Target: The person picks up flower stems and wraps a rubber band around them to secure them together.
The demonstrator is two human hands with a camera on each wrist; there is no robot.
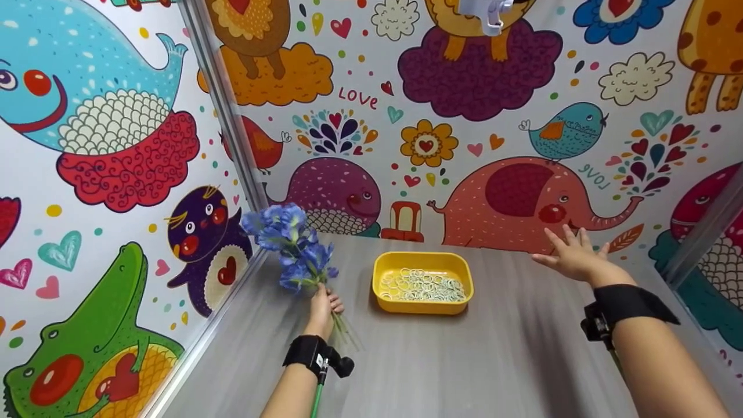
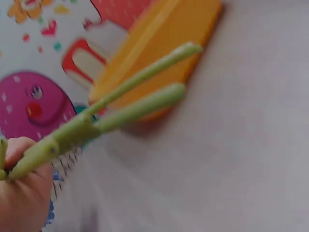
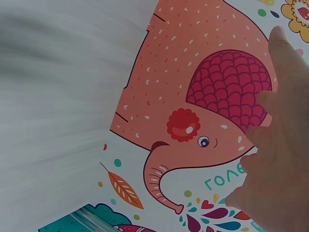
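Observation:
My left hand [image 1: 324,307] grips a bunch of blue artificial-looking flowers [image 1: 290,244] by the green stems [image 2: 130,111]. The blossoms lean up and left, and the cut stem ends stick out below the fist. Several stems show close up in the left wrist view. To the right of that hand stands a yellow plastic tray [image 1: 422,307] holding many small pale rings [image 1: 435,288]. Raised at the right, my right hand [image 1: 574,255] has its fingers spread and holds nothing. In the right wrist view its fingers [image 3: 289,67] show against the wall.
The grey wood-grain table [image 1: 429,366] ends at printed cartoon walls [image 1: 360,69] at the back and left. A metal corner post [image 1: 223,104] stands at the back left. A white fixture [image 1: 490,14] hangs at the top. Black straps with small cameras [image 1: 316,354] sit on both wrists.

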